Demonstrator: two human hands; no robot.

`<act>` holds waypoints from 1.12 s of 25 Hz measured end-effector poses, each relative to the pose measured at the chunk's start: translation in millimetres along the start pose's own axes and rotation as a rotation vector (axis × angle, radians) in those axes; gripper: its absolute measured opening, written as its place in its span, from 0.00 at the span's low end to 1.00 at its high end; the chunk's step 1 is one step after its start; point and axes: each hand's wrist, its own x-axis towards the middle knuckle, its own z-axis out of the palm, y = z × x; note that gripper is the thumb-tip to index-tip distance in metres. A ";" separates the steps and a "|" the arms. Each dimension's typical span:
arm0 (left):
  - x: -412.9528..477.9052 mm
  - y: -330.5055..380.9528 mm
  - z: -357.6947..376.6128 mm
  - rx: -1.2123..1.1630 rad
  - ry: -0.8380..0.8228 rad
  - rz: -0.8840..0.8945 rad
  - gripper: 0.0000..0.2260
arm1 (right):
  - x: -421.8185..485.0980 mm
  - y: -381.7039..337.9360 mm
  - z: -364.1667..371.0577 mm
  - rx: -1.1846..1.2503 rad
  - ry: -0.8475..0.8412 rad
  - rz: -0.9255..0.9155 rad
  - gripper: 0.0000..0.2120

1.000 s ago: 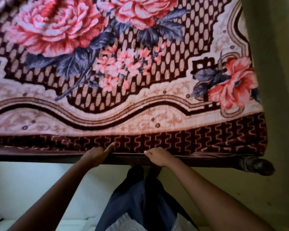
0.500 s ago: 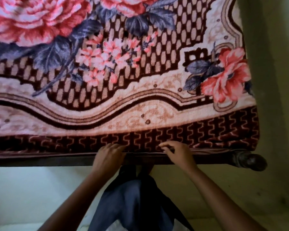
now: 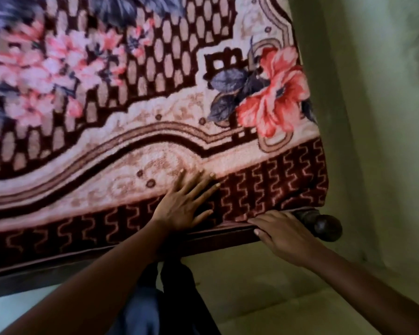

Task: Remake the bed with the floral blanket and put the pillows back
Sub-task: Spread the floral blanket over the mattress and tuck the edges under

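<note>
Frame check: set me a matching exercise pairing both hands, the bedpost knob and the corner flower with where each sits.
1 left hand
2 right hand
3 round dark wooden bedpost knob
4 red flower woven into the maroon and cream floral blanket

A near the blanket's corner, in its pattern
B flat on the blanket, fingers spread
C sticking out below the blanket's corner
D at the blanket's lower hem, beside the knob

Pairs: 1-B, 2-D, 3-C, 4-A

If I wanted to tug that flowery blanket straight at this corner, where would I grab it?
Probably the dark hem of the floral blanket, pinched from below beside the bedpost: it hangs free over the frame there, while the top lies flat.
</note>
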 end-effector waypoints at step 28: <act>-184.9 -85.5 -64.2 -0.379 0.102 -0.354 0.15 | 66.0 -169.0 -4.3 0.696 0.465 -0.299 0.17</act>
